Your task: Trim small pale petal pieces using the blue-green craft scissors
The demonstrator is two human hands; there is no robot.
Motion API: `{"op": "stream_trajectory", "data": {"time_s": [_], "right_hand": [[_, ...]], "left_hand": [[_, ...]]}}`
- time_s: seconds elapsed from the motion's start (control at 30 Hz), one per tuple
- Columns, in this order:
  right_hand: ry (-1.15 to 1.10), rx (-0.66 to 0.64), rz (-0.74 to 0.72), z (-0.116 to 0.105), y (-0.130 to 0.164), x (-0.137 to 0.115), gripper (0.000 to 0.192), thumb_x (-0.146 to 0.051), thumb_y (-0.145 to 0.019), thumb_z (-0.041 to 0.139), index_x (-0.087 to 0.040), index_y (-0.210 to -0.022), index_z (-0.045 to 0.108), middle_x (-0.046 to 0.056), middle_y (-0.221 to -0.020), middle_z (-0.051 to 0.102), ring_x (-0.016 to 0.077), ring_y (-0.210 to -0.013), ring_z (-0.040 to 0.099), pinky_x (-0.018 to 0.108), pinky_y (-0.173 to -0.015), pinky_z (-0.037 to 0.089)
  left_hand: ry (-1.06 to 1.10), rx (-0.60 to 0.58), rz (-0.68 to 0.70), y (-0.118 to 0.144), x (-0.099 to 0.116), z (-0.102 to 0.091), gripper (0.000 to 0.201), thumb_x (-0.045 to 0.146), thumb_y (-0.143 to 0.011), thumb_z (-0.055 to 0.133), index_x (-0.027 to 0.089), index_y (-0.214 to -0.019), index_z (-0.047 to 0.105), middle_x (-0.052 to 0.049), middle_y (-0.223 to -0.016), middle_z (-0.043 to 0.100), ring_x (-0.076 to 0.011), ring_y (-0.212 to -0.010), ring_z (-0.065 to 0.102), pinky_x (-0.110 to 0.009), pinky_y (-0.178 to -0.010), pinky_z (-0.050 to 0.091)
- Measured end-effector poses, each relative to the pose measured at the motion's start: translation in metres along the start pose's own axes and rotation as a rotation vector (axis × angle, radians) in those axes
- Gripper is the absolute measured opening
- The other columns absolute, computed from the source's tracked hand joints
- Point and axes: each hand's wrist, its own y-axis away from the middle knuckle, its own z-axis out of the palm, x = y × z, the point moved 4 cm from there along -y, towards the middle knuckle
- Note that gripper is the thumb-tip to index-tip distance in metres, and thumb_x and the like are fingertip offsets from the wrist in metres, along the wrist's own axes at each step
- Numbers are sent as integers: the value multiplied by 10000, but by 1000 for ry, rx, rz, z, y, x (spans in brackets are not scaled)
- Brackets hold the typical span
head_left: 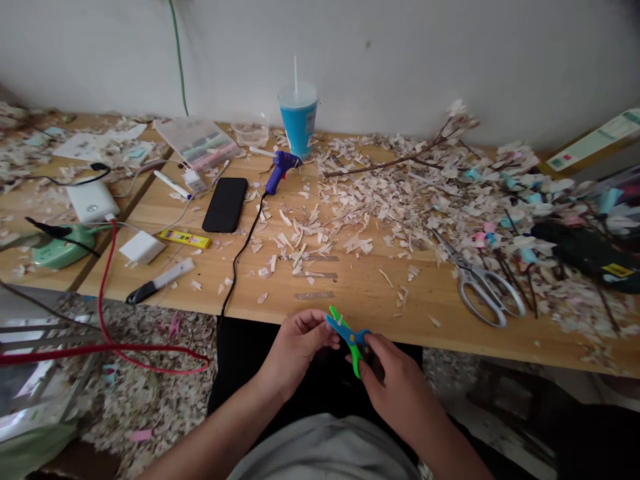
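My right hand (395, 383) grips the handles of small green and blue scissors (347, 331) just in front of the table's near edge. The blades point up and left, slightly apart. My left hand (300, 343) has its fingertips pinched together right at the blade tips; whether a small scrap is between the fingers I cannot tell. Both hands hover above my lap, below the wooden table (360, 293).
Pale paper scraps (380, 200) cover the table's middle and right. Large metal scissors (480, 283) lie right, a blue glue gun (280, 168) with black cord, a black phone (226, 204), and a blue cup (299, 120) behind. Chargers, a red cable (107, 313) and pens lie left.
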Motion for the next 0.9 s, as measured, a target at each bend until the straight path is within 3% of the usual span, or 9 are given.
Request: {"op": "stream_trajectory", "data": {"time_s": [0.2, 0.5, 0.7, 0.9], "right_hand": [[10, -18, 2, -3, 0, -1, 158, -216, -863, 443, -213, -982, 548, 70, -925, 653, 212, -820, 641, 295, -698, 475], [14, -50, 17, -5, 1, -1, 143, -240, -867, 448, -216, -956, 556, 82, -960, 656, 214, -834, 641, 314, -732, 492], [-1, -85, 45, -3, 0, 1, 161, -238, -867, 426, -214, -964, 553, 87, -969, 655, 231, -880, 647, 337, -763, 501], [25, -78, 31, 2, 3, 3, 203, -221, -854, 432, -216, -1009, 562, 81, -990, 662, 229, -898, 659, 333, -770, 510]], "left_hand": [[-311, -29, 89, -2, 19, -2, 261, 358, -729, 763, 122, -791, 669, -19, -666, 671, -102, -620, 590, -205, -639, 462], [-530, -78, 181, 1, 29, -2, 188, 312, -796, 694, 132, -845, 665, -23, -750, 662, -118, -698, 593, -221, -677, 463], [-461, -100, 107, -2, 27, -5, 202, 313, -786, 708, 127, -855, 672, -19, -715, 661, -111, -667, 591, -213, -660, 458], [-202, 5, 22, 1, 11, -8, 225, 322, -753, 743, 133, -853, 675, -23, -722, 689, -104, -645, 611, -217, -678, 478]]}}
